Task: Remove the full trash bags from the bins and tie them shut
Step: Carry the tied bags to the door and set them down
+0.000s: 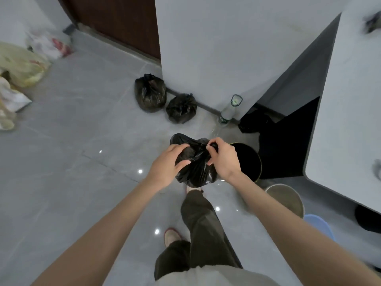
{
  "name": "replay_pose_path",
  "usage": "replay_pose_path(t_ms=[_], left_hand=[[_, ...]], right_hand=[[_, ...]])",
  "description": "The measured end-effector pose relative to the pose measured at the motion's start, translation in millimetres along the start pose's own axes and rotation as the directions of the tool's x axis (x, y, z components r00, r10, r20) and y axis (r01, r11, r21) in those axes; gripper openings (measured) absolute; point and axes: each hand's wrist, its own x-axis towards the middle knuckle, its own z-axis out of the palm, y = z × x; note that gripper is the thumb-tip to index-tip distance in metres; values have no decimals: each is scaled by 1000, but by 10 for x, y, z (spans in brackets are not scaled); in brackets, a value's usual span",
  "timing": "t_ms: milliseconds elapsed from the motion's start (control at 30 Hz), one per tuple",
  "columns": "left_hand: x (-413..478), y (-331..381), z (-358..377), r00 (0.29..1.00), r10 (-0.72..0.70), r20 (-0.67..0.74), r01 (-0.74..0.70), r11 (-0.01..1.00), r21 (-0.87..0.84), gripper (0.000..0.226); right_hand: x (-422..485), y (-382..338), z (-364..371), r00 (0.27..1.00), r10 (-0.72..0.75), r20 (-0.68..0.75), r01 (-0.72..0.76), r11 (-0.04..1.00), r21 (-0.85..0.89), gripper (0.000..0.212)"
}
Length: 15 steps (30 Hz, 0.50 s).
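A full black trash bag (196, 170) hangs above the grey floor in front of me, held by both hands. My left hand (167, 166) grips its left side, thumb and fingers curled into the plastic. My right hand (223, 158) pinches the gathered top of the bag. Just right of the bag stands a black bin (250, 159), its inside dark. Two tied black trash bags lie against the wall base: a bigger one (150, 92) and a smaller one (181, 108). A beige bin (285, 198) and a blue bin (318, 225) stand lower right.
A white desk (350, 112) fills the right side, with dark space and another black bag (254, 120) beneath it. A plastic bottle (228, 110) stands by the wall. Light plastic bags (22, 65) lie at far left. My legs and shoes are below the bag.
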Motion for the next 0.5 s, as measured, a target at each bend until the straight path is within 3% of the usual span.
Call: replay_pose_path(t_ms=[167,500], left_hand=[[790,5,-280,999,-50,-15,51,998,45,48],[2589,26,-446,971,-192,141,201,978,-56,36]], right_hand=[[677,-105,-3,993,110,-46,-105,989,100,10],[2019,-142,-103,930,366,-31,-342,893,294,9]])
